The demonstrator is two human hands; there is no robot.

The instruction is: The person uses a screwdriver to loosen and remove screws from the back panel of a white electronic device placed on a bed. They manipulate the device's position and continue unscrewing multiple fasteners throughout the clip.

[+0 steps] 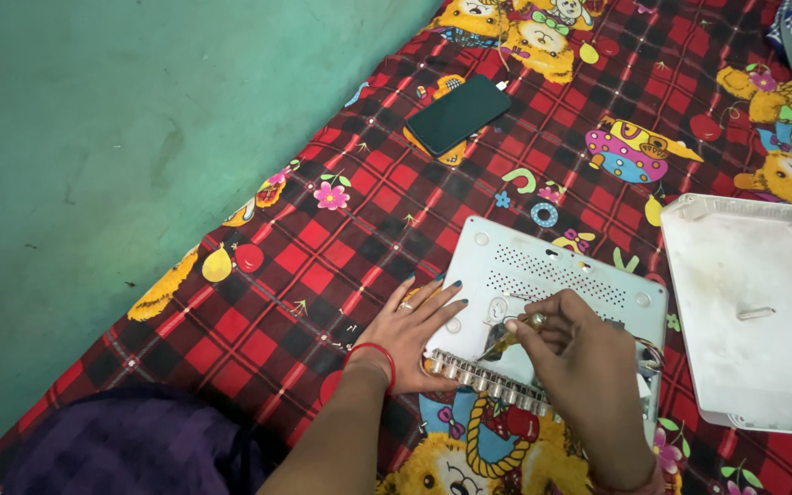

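While the left hand [412,328] is pressing flat beside it, the right hand [572,353], its grip pinching a slim yellow-handled screwdriver [509,338], is working the rigid, light-looking white perforated metal box [552,291] beneath, probably best steadied by its edges.

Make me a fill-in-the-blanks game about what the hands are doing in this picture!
1. The left hand lies flat, pressing on the white box's ____ corner.
2. The right hand holds a small ____ with its tip on the white electronics box.
3. The black phone lies on a red checked ____ with cartoon bears.
4. The loose white cover lies to the ____ of the box.

Missing words: left; screwdriver; cloth; right
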